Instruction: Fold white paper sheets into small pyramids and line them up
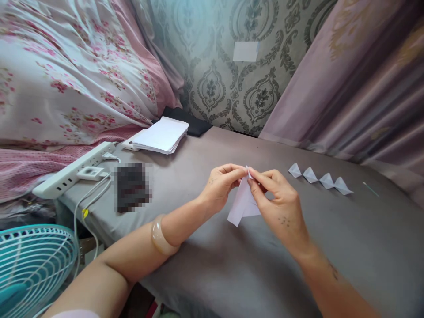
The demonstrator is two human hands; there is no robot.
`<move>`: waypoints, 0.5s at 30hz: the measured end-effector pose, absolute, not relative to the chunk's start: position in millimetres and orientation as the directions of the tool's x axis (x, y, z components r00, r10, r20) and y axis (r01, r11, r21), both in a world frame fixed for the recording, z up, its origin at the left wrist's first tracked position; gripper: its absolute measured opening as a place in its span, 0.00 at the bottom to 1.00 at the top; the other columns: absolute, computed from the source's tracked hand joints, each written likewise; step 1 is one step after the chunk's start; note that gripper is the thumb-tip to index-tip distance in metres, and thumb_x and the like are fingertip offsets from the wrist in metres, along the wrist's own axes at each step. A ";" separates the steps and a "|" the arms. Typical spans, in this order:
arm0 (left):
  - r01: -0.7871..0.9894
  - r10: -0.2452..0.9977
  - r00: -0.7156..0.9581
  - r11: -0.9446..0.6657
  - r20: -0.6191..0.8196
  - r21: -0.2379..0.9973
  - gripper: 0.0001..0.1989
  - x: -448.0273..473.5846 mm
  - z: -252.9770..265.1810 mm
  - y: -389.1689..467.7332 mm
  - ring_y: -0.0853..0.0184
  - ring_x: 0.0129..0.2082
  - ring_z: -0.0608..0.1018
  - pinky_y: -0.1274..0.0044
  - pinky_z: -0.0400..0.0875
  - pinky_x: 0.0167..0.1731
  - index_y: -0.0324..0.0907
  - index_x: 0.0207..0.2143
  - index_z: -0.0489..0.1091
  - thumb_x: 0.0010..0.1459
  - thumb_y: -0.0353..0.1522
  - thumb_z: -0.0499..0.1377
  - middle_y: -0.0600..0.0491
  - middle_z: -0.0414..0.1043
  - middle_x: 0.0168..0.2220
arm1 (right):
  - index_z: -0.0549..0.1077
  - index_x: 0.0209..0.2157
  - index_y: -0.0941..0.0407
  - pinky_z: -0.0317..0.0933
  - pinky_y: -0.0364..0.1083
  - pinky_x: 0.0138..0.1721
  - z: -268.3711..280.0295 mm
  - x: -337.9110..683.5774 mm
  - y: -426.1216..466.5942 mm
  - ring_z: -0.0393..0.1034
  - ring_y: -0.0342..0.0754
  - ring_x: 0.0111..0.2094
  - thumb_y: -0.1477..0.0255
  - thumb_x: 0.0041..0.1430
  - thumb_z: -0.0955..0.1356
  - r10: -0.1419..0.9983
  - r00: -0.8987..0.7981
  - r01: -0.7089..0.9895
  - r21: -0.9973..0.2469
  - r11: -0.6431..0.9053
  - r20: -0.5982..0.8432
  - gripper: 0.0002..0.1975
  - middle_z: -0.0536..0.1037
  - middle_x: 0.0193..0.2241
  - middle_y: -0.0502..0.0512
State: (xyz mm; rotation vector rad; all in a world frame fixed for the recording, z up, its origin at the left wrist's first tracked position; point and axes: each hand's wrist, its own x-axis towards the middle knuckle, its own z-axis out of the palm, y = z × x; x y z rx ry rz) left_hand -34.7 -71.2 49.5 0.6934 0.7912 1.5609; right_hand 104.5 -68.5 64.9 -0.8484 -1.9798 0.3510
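Both hands meet at the top of a folded sheet of white paper [240, 202], held above the grey-covered table. My left hand [222, 185] pinches its upper left edge between thumb and fingers. Opposite it, my right hand [276, 194] grips the top right corner, fingertips close to those of the left. The paper hangs down in two flaps below the fingers; part of it is hidden behind the right hand. To the right, several folded white paper pieces [310, 175] with pointed tops stand in a row on the table.
A stack of white paper [160, 134] lies at the back left near a black item [190, 121]. A power strip [76, 170] with cables runs along the left edge, beside a blurred dark object [132, 187]. A turquoise fan [36, 260] stands lower left. A thin pale green stick [371, 189] lies far right.
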 end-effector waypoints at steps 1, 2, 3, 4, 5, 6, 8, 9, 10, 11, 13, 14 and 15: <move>-0.587 0.991 -0.133 -0.076 -0.003 0.806 0.08 -34.9 49.2 -70.8 0.77 0.24 0.67 0.80 0.60 0.27 0.37 0.24 0.74 0.43 0.32 0.69 0.56 0.69 0.23 | 0.76 0.50 0.52 0.65 0.46 0.35 64.4 104.8 -68.7 0.66 0.44 0.32 0.74 0.63 0.64 0.652 -0.360 0.454 -0.485 0.748 0.667 0.15 0.70 0.31 0.52; -0.588 0.991 -0.134 -0.075 -0.006 0.806 0.08 -35.0 48.9 -70.6 0.77 0.24 0.67 0.80 0.60 0.27 0.37 0.24 0.74 0.43 0.32 0.69 0.56 0.69 0.23 | 0.75 0.51 0.52 0.65 0.47 0.36 64.1 105.2 -69.0 0.67 0.45 0.33 0.75 0.64 0.63 0.620 -0.387 0.485 -0.421 0.767 0.683 0.16 0.71 0.32 0.53; -0.590 0.991 -0.131 -0.073 -0.006 0.804 0.08 -35.2 48.5 -70.4 0.77 0.24 0.67 0.80 0.60 0.28 0.37 0.25 0.74 0.43 0.32 0.69 0.56 0.70 0.24 | 0.73 0.53 0.53 0.66 0.48 0.37 63.9 105.6 -69.4 0.67 0.46 0.34 0.76 0.64 0.62 0.592 -0.416 0.516 -0.357 0.778 0.690 0.18 0.71 0.33 0.54; -0.593 0.992 -0.126 -0.073 -0.003 0.802 0.08 -35.5 48.2 -70.3 0.77 0.24 0.68 0.80 0.60 0.28 0.37 0.25 0.75 0.43 0.32 0.69 0.55 0.70 0.24 | 0.72 0.54 0.54 0.66 0.49 0.38 63.8 106.0 -70.0 0.67 0.47 0.36 0.77 0.63 0.62 0.570 -0.443 0.547 -0.295 0.783 0.692 0.19 0.72 0.35 0.56; -0.596 0.993 -0.117 -0.073 0.003 0.799 0.08 -35.8 48.0 -70.4 0.76 0.25 0.68 0.80 0.60 0.28 0.36 0.25 0.75 0.44 0.32 0.69 0.55 0.71 0.24 | 0.70 0.56 0.55 0.67 0.50 0.38 63.9 106.2 -70.9 0.67 0.49 0.37 0.78 0.63 0.61 0.552 -0.467 0.577 -0.235 0.782 0.691 0.21 0.72 0.36 0.57; -0.598 0.994 -0.107 -0.072 0.009 0.798 0.08 -36.1 47.9 -70.6 0.76 0.25 0.68 0.80 0.60 0.28 0.36 0.26 0.76 0.44 0.32 0.69 0.55 0.71 0.25 | 0.69 0.57 0.57 0.67 0.50 0.38 64.1 106.2 -72.1 0.67 0.50 0.38 0.79 0.62 0.61 0.538 -0.487 0.608 -0.176 0.775 0.688 0.22 0.72 0.36 0.58; -0.593 0.996 -0.088 -0.070 0.022 0.802 0.09 -37.0 48.1 -71.1 0.76 0.25 0.68 0.80 0.61 0.29 0.36 0.27 0.76 0.45 0.33 0.69 0.54 0.72 0.25 | 0.67 0.58 0.59 0.68 0.51 0.36 64.8 105.7 -75.4 0.67 0.52 0.38 0.81 0.59 0.61 0.527 -0.518 0.669 -0.064 0.740 0.673 0.25 0.72 0.37 0.60; -0.589 0.997 -0.079 -0.068 0.026 0.805 0.09 -37.4 48.2 -71.4 0.76 0.26 0.68 0.80 0.61 0.30 0.36 0.28 0.77 0.46 0.33 0.69 0.54 0.72 0.26 | 0.66 0.59 0.61 0.68 0.51 0.35 65.2 105.1 -77.3 0.66 0.53 0.38 0.81 0.57 0.61 0.527 -0.532 0.696 -0.013 0.718 0.663 0.26 0.72 0.37 0.61; -0.585 0.998 -0.064 -0.061 0.028 0.809 0.09 -37.8 48.4 -71.5 0.76 0.26 0.69 0.79 0.61 0.30 0.36 0.28 0.77 0.47 0.34 0.69 0.53 0.73 0.26 | 0.66 0.59 0.62 0.68 0.51 0.35 65.6 104.5 -79.1 0.66 0.53 0.38 0.82 0.56 0.61 0.529 -0.544 0.716 0.031 0.697 0.651 0.27 0.72 0.37 0.61; -0.584 0.999 -0.041 -0.046 0.027 0.811 0.10 -38.2 48.6 -71.4 0.75 0.27 0.70 0.79 0.62 0.31 0.36 0.29 0.77 0.48 0.35 0.69 0.52 0.74 0.27 | 0.66 0.58 0.63 0.68 0.52 0.34 66.1 104.0 -80.7 0.66 0.54 0.38 0.82 0.56 0.60 0.535 -0.554 0.731 0.066 0.679 0.638 0.27 0.72 0.37 0.62; -0.594 1.000 0.023 0.001 0.016 0.804 0.11 -38.8 48.4 -70.5 0.73 0.28 0.72 0.78 0.64 0.33 0.36 0.30 0.77 0.48 0.36 0.69 0.51 0.75 0.28 | 0.67 0.57 0.64 0.69 0.53 0.34 67.2 103.4 -82.5 0.66 0.55 0.38 0.82 0.56 0.60 0.556 -0.564 0.747 0.089 0.659 0.610 0.26 0.73 0.38 0.64; -0.604 0.998 0.057 0.027 0.009 0.797 0.12 -39.1 48.1 -69.7 0.72 0.29 0.73 0.77 0.65 0.33 0.36 0.30 0.77 0.47 0.36 0.69 0.51 0.75 0.29 | 0.68 0.57 0.64 0.69 0.54 0.34 68.1 103.5 -82.4 0.66 0.56 0.38 0.81 0.56 0.60 0.572 -0.560 0.747 0.067 0.661 0.599 0.26 0.73 0.38 0.65; -0.614 0.997 0.082 0.049 0.002 0.788 0.12 -39.2 47.6 -68.8 0.71 0.29 0.74 0.77 0.65 0.34 0.36 0.31 0.77 0.46 0.36 0.70 0.51 0.75 0.29 | 0.69 0.56 0.64 0.69 0.54 0.35 69.3 104.1 -81.5 0.67 0.57 0.39 0.81 0.56 0.60 0.591 -0.548 0.740 0.015 0.672 0.592 0.25 0.73 0.39 0.65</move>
